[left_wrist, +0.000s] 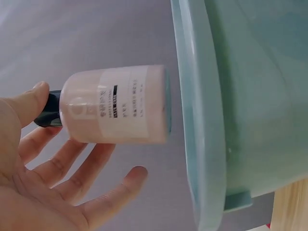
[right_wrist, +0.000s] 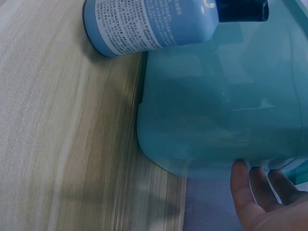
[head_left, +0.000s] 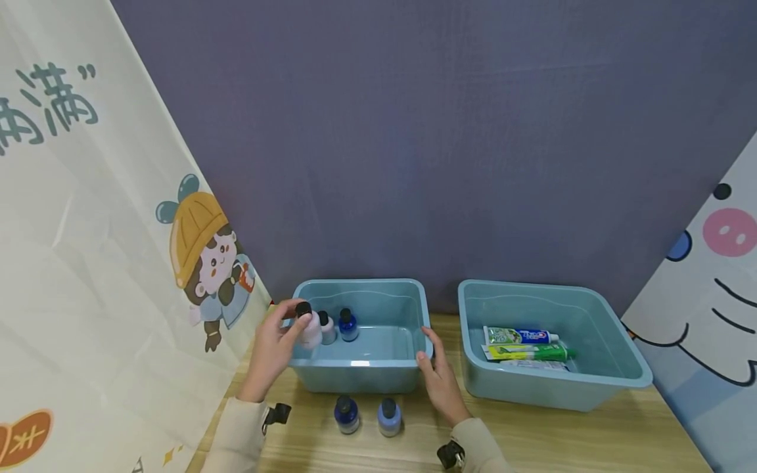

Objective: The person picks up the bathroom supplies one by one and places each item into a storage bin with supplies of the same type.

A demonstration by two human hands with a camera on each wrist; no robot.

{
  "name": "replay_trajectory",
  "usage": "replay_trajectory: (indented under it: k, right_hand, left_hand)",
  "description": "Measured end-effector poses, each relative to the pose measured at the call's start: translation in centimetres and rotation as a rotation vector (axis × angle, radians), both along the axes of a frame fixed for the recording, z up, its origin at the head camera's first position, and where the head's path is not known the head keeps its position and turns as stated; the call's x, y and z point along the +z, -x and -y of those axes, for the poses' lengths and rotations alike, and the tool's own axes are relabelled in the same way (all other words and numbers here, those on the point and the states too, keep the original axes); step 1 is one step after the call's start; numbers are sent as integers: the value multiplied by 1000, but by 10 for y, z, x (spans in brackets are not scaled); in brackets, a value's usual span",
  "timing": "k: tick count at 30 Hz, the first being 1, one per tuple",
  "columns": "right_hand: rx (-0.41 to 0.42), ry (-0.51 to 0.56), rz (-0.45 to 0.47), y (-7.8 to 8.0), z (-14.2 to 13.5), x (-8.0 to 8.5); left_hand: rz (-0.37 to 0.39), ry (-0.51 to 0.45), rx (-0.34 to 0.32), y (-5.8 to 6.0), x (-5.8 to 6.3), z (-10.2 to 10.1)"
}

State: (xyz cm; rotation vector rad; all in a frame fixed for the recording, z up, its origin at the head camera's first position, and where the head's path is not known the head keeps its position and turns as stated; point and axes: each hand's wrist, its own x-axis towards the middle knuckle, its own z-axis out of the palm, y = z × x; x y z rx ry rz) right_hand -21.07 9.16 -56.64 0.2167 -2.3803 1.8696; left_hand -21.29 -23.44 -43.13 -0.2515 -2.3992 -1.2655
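My left hand pinches the black cap of a pale pink bottle, held upright at the left end of a light blue plastic bin. The left wrist view shows the bottle's white label and its base beside the bin's rim. Inside the bin stand another pale pink bottle and a dark blue bottle, both black-capped. My right hand grips the bin's front right corner, thumb and index finger over the rim. In the right wrist view its other fingers touch the outer wall.
A dark blue bottle and a light blue bottle stand on the wooden table before the bin. To the right, a second light blue bin holds several toothpaste tubes. A grey-purple partition rises behind.
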Motion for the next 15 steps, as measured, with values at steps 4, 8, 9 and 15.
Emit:
replay_trajectory:
  k: [4, 8, 9, 15]
  right_hand:
    - [5, -3, 3, -1, 0, 1]
    - [7, 0, 1, -1, 0, 1]
    - [7, 3, 0, -1, 0, 1]
    - [9, 4, 12, -1, -1, 2]
  left_hand:
    - [-10, 74, 4, 7, 4, 4]
    - [15, 141, -12, 13, 7, 6]
    - [30, 158, -19, 14, 8, 6]
    - [138, 257, -29, 25, 13, 9]
